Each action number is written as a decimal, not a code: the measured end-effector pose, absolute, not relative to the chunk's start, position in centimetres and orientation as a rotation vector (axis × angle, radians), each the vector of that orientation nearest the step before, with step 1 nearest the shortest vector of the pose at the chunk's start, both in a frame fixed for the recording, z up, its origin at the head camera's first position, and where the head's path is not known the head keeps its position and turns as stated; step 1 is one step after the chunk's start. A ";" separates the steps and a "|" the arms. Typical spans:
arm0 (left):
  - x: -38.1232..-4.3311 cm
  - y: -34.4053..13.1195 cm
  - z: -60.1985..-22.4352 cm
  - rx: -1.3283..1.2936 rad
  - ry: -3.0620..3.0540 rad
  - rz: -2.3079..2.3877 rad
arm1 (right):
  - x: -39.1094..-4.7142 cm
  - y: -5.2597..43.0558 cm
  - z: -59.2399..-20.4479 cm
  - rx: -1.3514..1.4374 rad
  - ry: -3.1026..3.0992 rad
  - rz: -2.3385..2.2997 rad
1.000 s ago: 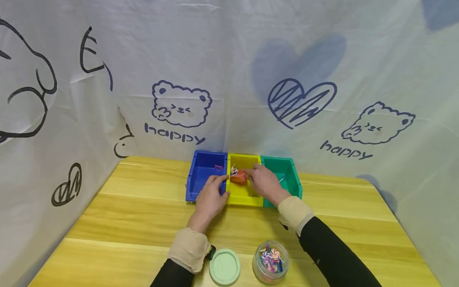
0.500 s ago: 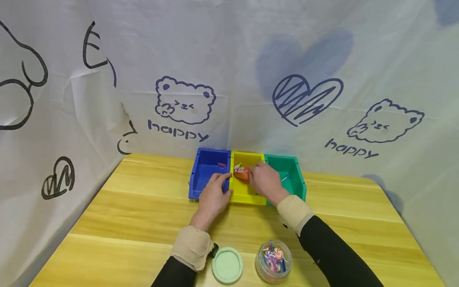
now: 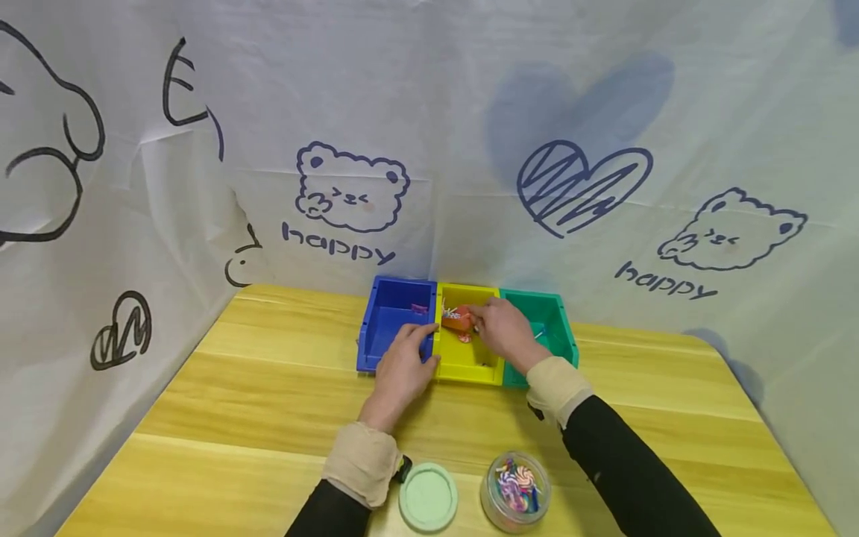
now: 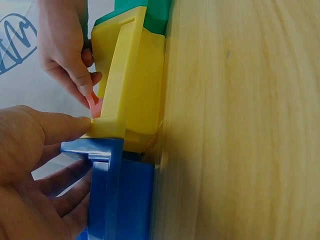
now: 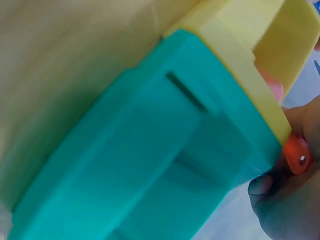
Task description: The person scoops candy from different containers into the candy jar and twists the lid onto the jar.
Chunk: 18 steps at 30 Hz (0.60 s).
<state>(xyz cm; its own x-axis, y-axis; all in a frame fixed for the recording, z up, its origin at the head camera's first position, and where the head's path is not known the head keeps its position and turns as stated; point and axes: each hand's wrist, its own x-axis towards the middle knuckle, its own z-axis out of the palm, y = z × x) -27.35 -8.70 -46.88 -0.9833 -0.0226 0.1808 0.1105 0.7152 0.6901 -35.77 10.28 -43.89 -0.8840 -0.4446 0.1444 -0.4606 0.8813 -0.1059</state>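
Observation:
My right hand (image 3: 505,328) holds an orange scoop (image 3: 458,319) low in the yellow bin (image 3: 463,371); small lollipop pieces (image 3: 451,313) show at its left end. In the right wrist view, the holed handle end of the scoop (image 5: 298,156) sits between the fingers. A pinkish piece (image 3: 464,338) lies on the bin floor below the scoop. My left hand (image 3: 405,365) grips the side walls where the blue bin (image 3: 385,328) meets the yellow one. In the left wrist view, its thumb touches the yellow rim (image 4: 107,125), with the other fingers over the blue bin's side.
A green bin (image 3: 555,335) adjoins the yellow one; a thin light stick (image 3: 539,333) lies in it. A purple piece (image 3: 419,308) lies in the blue bin. Nearer stand a jar of lollipop pieces (image 3: 515,492) and a pale green lid (image 3: 428,497). A printed cloth (image 3: 463,149) hangs behind.
The scoop has shifted and tilted slightly in my right hand, and a pinkish piece now shows below it on the yellow floor. My left hand keeps its grip on the bins.

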 end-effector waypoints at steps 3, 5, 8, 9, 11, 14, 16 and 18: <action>-27.3 -8.5 -46.8 -0.072 -2.736 -1.121 | -36.0 10.4 -43.4 0.681 -2.949 0.223; -27.3 -8.4 -46.8 -0.072 -2.730 -1.125 | -36.1 10.3 -43.1 0.658 -2.980 0.254; -27.3 -8.3 -46.8 -0.074 -2.734 -1.125 | -36.2 10.1 -42.8 0.641 -3.021 0.293; -27.3 -8.3 -46.9 -0.075 -2.736 -1.123 | -36.3 10.0 -42.8 0.641 -3.022 0.306; -27.4 -8.3 -46.9 -0.077 -2.737 -1.124 | -36.3 9.9 -42.8 0.654 -3.010 0.339; -27.4 -8.4 -47.0 -0.074 -2.729 -1.120 | -36.4 10.0 -43.1 0.703 -2.974 0.392; -27.3 -8.4 -47.0 -0.071 -2.722 -1.119 | -36.4 10.3 -43.4 0.737 -2.961 0.425; -27.3 -8.5 -47.0 -0.066 -2.720 -1.117 | -36.4 10.6 -43.8 0.773 -2.944 0.440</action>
